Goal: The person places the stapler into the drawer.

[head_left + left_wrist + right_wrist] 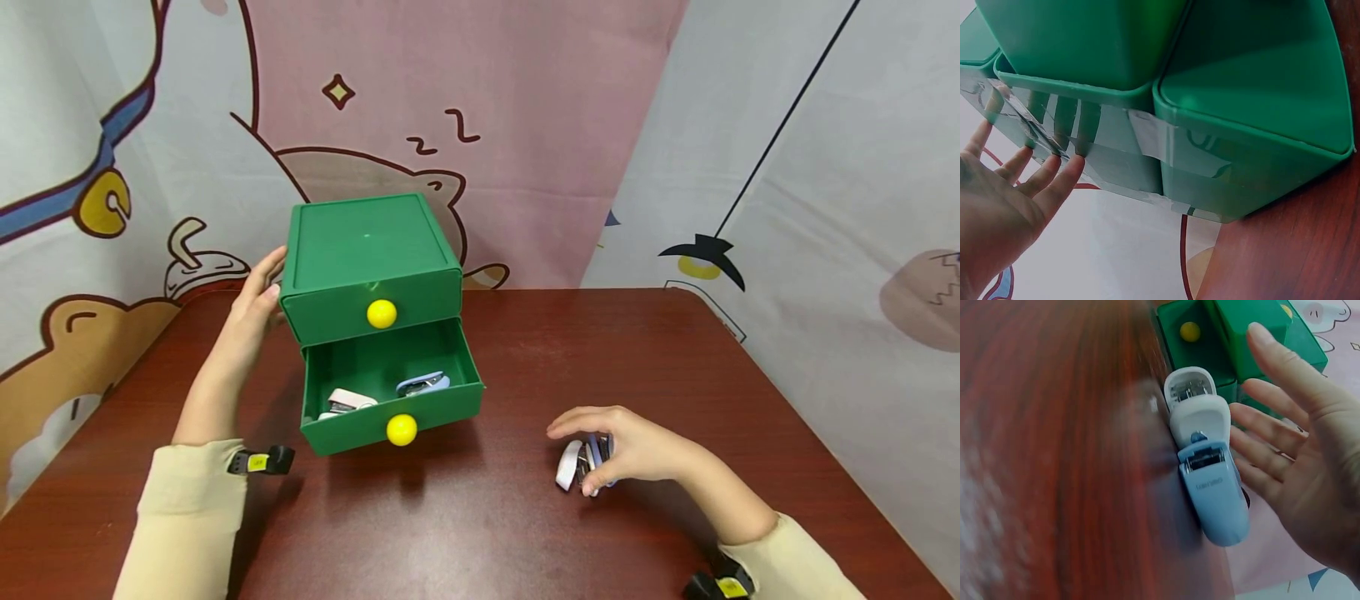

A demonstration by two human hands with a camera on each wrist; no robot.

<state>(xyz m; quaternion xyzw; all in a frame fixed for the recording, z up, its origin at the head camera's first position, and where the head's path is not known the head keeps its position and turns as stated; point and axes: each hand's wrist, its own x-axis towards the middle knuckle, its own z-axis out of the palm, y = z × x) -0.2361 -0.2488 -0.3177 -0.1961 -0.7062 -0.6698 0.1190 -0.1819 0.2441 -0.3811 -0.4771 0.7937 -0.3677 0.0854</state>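
Note:
On the left stands a green drawer cabinet with its lower drawer pulled out. A white stapler and a pale blue stapler lie inside that drawer. My left hand rests straight fingertips against the cabinet's left side, over clear tape. On the table to the right, my right hand reaches around a small group of staplers, thumb and fingers spread apart. A light blue stapler and white staplers show beside its palm; the hand partly hides them in the head view.
Yellow round knobs stick out from the drawer fronts. The brown table runs back to a printed curtain. The open drawer juts toward the table's front, left of the staplers.

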